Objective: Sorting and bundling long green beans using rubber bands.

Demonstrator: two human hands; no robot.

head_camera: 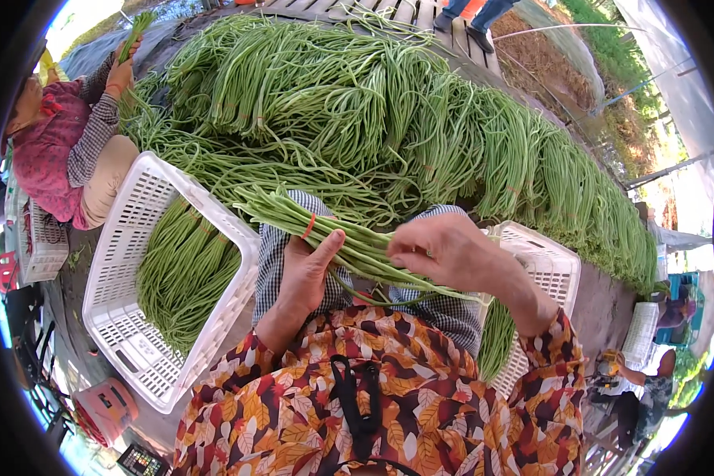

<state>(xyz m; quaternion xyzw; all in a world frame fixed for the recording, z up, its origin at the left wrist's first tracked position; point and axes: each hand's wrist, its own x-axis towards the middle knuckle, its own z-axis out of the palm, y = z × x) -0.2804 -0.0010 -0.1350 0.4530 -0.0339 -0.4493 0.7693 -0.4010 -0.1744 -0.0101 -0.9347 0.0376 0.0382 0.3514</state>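
Observation:
A bundle of long green yardstick beans (273, 211) lies across my lap, its tied end pointing left. Around that end runs a red rubber band (310, 225). My left hand (306, 268) grips the bundle just beside the band, thumb on top. Over the bundle's loose middle is my right hand (446, 247), fingers curled and slightly blurred; whether a bean is pinched in them is hidden. One darker bean (369, 298) droops below the others. To my left a white plastic crate (119, 285) contains bean bundles, and another white crate (550, 256) with beans is at my right.
A large heap of bean bundles (309, 89) spreads in front and to the right. At left a co-worker (53, 149) holds up some beans. Behind the left crate sits a pinkish bucket (104, 410). Another person's legs (482, 21) are on wooden slats at the back.

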